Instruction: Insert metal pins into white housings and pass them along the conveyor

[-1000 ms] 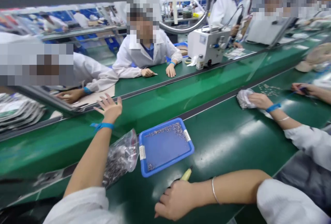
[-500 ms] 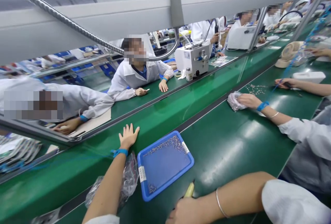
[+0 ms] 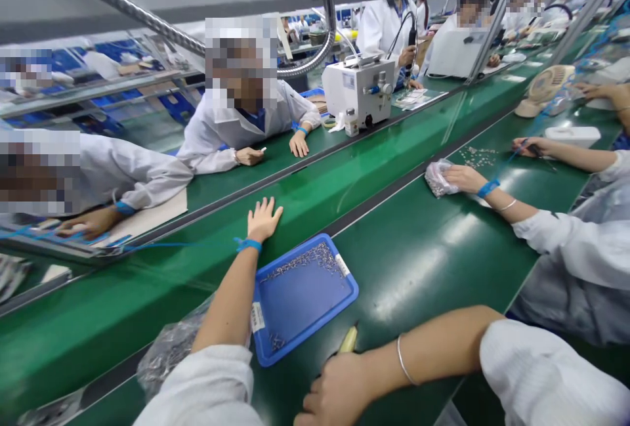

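Observation:
My left hand (image 3: 264, 219) is stretched out over the green conveyor belt (image 3: 315, 193), fingers spread and holding nothing, with a blue band around the wrist. Just below it on the green bench lies a blue tray (image 3: 300, 308) with small metal parts (image 3: 315, 258) gathered along its far edge and a few in the near left corner. At the bottom, my right hand (image 3: 337, 386) is closed around a slim yellow-green tool (image 3: 349, 339) with a dark pointed tip. My palm hides the rest of the tool, so its kind is unclear.
A crumpled clear plastic bag (image 3: 170, 350) lies beside my left forearm. To the right, a co-worker's hand (image 3: 465, 178) touches a bag of parts (image 3: 440, 178), near scattered small pieces (image 3: 477, 157). Co-workers sit across the belt by a white machine (image 3: 359, 94). A fan (image 3: 546, 89) stands farther right.
My left hand has moved farther out and to the right along the belt, its fingers still spread. My right hand keeps its grip on the yellow-green tool. The view has shifted slightly.

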A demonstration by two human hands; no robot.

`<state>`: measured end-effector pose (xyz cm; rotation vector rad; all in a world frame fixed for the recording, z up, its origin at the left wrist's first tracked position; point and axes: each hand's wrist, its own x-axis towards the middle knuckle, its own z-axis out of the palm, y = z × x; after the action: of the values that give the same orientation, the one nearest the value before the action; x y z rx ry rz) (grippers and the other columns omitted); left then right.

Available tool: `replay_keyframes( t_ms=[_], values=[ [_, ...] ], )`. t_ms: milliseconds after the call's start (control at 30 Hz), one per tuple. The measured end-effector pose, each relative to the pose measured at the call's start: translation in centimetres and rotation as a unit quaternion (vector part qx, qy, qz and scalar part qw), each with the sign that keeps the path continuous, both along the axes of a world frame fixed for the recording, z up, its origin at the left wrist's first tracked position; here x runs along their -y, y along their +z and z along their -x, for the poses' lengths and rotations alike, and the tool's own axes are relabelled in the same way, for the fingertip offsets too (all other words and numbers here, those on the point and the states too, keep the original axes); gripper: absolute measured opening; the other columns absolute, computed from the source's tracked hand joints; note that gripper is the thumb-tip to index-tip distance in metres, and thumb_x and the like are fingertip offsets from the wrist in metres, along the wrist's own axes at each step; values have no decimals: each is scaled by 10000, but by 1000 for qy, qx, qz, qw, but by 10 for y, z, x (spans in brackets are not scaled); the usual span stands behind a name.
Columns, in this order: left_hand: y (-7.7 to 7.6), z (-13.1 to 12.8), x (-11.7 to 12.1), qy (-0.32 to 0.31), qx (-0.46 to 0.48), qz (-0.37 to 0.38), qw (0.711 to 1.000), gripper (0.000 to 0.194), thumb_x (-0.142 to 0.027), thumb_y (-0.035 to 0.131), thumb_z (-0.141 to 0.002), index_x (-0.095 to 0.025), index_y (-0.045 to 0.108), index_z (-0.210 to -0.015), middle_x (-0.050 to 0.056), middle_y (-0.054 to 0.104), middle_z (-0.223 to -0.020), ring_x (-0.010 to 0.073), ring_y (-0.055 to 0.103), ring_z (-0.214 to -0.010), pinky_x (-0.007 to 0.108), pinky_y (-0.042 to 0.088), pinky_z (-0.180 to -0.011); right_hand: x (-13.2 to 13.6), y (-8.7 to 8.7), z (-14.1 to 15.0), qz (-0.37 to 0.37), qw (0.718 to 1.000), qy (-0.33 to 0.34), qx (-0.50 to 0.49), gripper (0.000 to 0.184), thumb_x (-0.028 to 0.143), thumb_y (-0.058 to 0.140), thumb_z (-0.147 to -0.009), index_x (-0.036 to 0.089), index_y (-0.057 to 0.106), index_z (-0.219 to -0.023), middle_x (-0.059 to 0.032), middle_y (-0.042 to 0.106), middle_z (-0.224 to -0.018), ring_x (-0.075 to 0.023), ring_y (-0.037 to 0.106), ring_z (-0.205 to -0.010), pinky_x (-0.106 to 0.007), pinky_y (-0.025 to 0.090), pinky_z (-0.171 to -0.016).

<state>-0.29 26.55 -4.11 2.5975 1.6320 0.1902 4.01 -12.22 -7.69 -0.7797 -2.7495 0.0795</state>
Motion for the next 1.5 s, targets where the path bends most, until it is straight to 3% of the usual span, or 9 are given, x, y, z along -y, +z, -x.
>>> replay_keyframes(
  t_ms=[67, 167, 333, 533, 833, 1233, 1500],
  values=[
    [-15, 6, -2, 2, -13, 37, 999, 676, -495, 292, -1000, -140, 263, -1575, 116, 226, -1645, 327, 192, -1527, 559, 190, -1227, 0, 1, -1, 15, 1000, 8, 2, 278, 463, 490, -991, 217, 509, -863, 61, 633, -612, -123, 649, -558, -238, 343, -407],
    [-22, 16, -8, 4, -17, 49, 999, 697, -512, 248, -1003, -141, 195, -1591, 94, 152, -1666, 304, 126, -1544, 548, 131, -1243, 0, 8, -4, 36, 999, 15, 8, 274, 458, 524, -980, 213, 513, -858, 52, 638, -631, -113, 636, -561, -223, 388, -448],
    [-19, 25, -8, 8, -13, 47, 999, 711, -529, 206, -997, -141, 192, -1592, 78, 143, -1670, 300, 110, -1546, 543, 115, -1246, -1, 17, -8, 36, 999, 13, 5, 279, 453, 502, -993, 215, 519, -849, 55, 626, -619, -99, 625, -552, -211, 379, -458],
    [-19, 37, -5, 10, -9, 47, 999, 713, -535, 212, -994, -145, 199, -1591, 84, 150, -1669, 300, 117, -1546, 531, 110, -1247, -1, 18, -11, 16, 1000, 25, 3, 265, 391, 426, -1022, 203, 544, -878, 54, 624, -638, -133, 685, -610, -285, 276, -371],
    [-19, 55, -5, 16, 19, 49, 999, 659, -528, 314, -1023, -179, 239, -1577, 96, 185, -1663, 283, 138, -1542, 535, 114, -1248, 5, 21, -19, 22, 999, 21, 11, 334, 364, 288, -1066, 190, 516, -896, 25, 645, -677, -136, 649, -588, -261, 294, -420],
    [-21, 79, -3, 17, 76, 38, 996, 607, -513, 473, -1005, -228, 348, -1527, 116, 264, -1631, 326, 218, -1512, 611, 137, -1228, 7, 23, -21, 49, 997, 30, 54, 314, 365, 308, -1064, 186, 508, -900, -6, 656, -713, -147, 624, -576, -267, 278, -465],
    [-16, 94, 3, 33, 70, 24, 997, 544, -462, 545, -988, -230, 436, -1468, 117, 338, -1590, 327, 326, -1459, 614, 233, -1201, 10, 18, -24, 17, 999, 28, 24, 258, 318, 387, -1047, 190, 466, -838, -4, 622, -682, -136, 606, -571, -300, 231, -490]
  ],
)
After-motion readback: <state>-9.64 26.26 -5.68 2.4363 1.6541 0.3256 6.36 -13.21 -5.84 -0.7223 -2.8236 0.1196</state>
